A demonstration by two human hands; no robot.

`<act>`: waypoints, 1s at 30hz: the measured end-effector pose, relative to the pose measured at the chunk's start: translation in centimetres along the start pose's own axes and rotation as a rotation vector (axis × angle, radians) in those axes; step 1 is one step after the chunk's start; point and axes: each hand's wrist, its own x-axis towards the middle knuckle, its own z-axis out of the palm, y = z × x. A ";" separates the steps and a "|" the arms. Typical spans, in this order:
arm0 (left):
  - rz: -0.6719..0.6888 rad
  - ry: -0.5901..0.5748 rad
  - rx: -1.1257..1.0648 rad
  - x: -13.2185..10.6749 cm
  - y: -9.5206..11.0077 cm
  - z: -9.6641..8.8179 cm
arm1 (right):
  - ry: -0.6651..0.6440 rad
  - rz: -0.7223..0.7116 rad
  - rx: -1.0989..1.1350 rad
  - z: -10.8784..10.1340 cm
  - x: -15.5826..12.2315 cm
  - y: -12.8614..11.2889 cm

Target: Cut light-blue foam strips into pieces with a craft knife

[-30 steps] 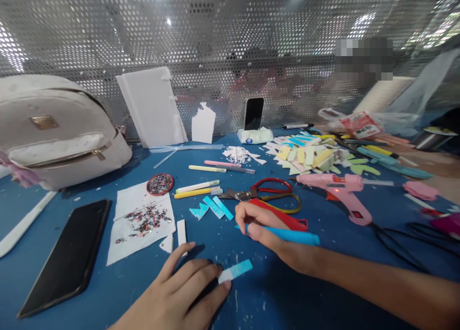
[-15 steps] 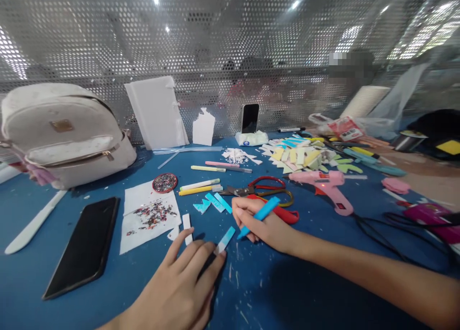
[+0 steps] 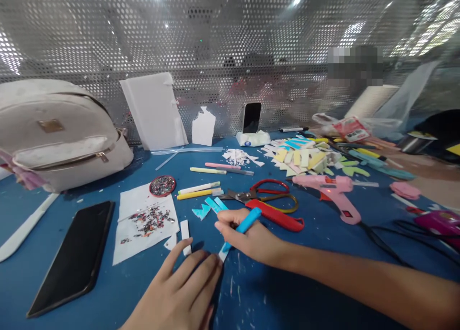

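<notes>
My right hand (image 3: 247,234) is closed around a blue marker (image 3: 249,219), its lower end on a small white strip (image 3: 223,255) partly coloured blue. My left hand (image 3: 187,282) has its fingertips at the near end of this strip and holds it; its thumb is hidden. By the little finger of that hand lies a plain white strip (image 3: 185,234). Several blue-coloured pieces (image 3: 201,211) lie just beyond my hands. Red-handled scissors (image 3: 244,195) and a red-handled tool (image 3: 275,216) are beyond my right hand.
Yellow and pink markers (image 3: 199,194) lie mid-table. To the right is a pink glue gun (image 3: 338,188) with its cable. Coloured scraps (image 3: 302,157) are heaped behind. At left are a phone (image 3: 75,253), a paper with dark bits (image 3: 124,224) and a backpack (image 3: 61,138).
My right hand has moved left and nearer with the blue marker, whose lower end now reaches the strip. My left hand stays at the strip; the view has shifted slightly.
</notes>
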 end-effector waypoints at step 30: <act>-0.051 -0.020 -0.079 -0.2 -0.1 0.4 | -0.039 0.033 0.023 -0.2 -0.2 -0.2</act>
